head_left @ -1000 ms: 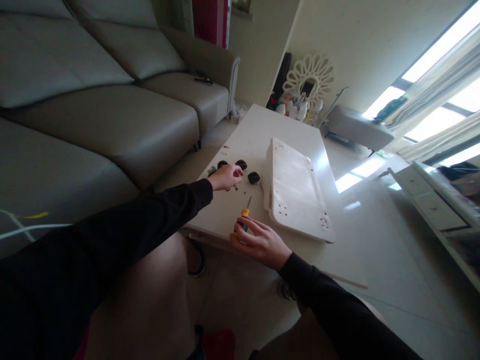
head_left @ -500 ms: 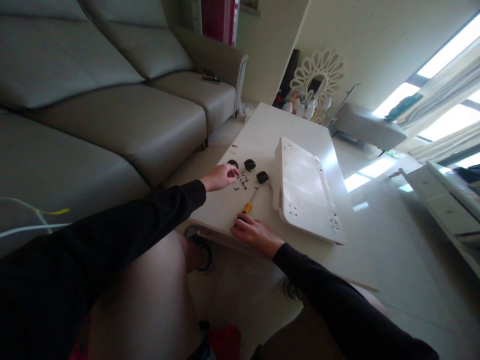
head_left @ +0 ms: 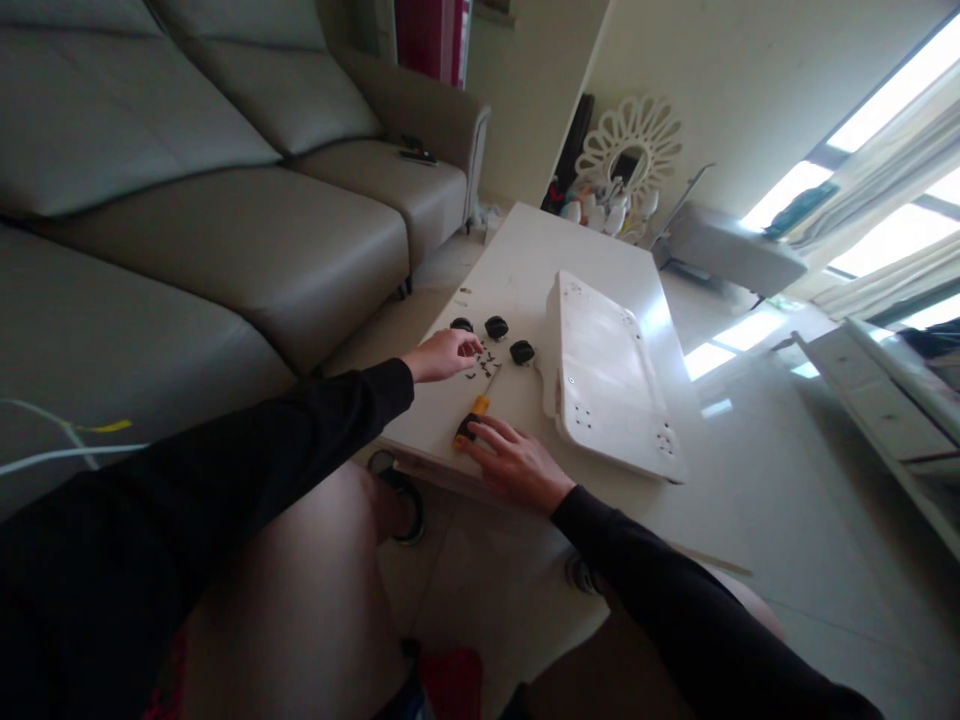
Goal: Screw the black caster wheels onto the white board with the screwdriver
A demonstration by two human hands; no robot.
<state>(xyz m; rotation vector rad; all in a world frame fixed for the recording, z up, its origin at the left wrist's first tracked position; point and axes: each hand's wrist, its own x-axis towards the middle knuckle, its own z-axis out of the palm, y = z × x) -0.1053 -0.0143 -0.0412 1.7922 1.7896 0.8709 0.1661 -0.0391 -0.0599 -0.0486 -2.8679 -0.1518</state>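
My left hand (head_left: pixel 444 354) reaches over the white table (head_left: pixel 525 260) with its fingers pinched together above several small dark screws (head_left: pixel 481 367). What it pinches is too small to make out. Three black caster wheels (head_left: pixel 496 327) sit just beyond the screws. My right hand (head_left: pixel 517 462) lies near the table's front edge, fingers spread and resting on the handle of a yellow and black screwdriver (head_left: pixel 471 418). A white board (head_left: pixel 609 375) with screw holes lies flat to the right of the wheels.
A grey sofa (head_left: pixel 225 200) runs along the left, with a remote on its far seat. A flower-shaped mirror (head_left: pixel 628 150) and small items stand by the far wall. A white cabinet (head_left: pixel 885 400) is at the right. My bare knees are below the table edge.
My right hand has slid along the screwdriver and turned it, so its handle lies nearer the table's front edge. My left hand stayed over the screws, now pinched.
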